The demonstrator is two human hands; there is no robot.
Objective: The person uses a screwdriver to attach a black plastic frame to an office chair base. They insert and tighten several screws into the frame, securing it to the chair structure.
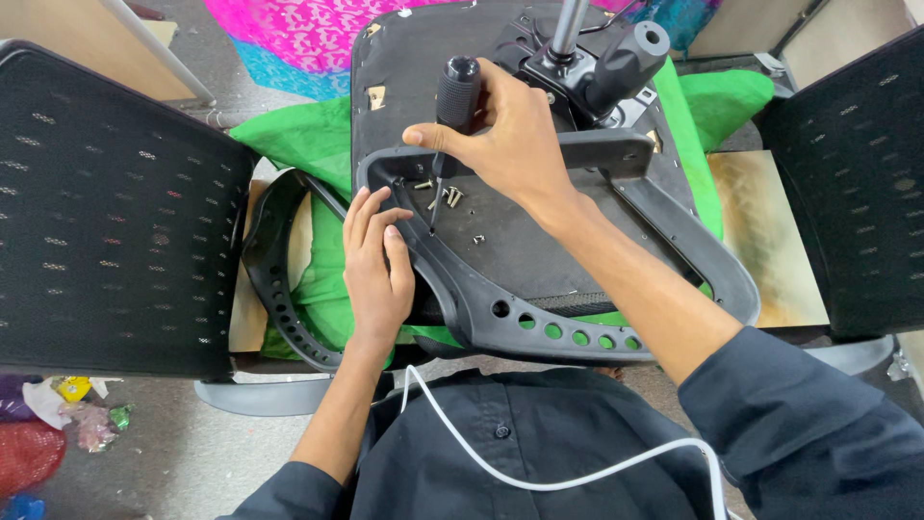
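An upturned black office chair seat [520, 241] lies on a green cloth [298, 135]. A dark grey armrest frame [462, 289] rests across it. My right hand [510, 135] is shut on a black-handled screwdriver [455, 96], held upright with its tip down on the armrest frame near its left side. My left hand [377, 265] lies flat on the frame's left edge, fingers pressing beside the screwdriver tip. Several loose screws [448, 197] lie on the seat underside just right of the tip.
A second armrest frame [279, 289] lies to the left. Black mesh chair backs stand at left [106, 212] and right [857, 183]. The seat mechanism and gas-lift column [577, 58] rise at the top. A white cable [539, 477] crosses my dark shirt.
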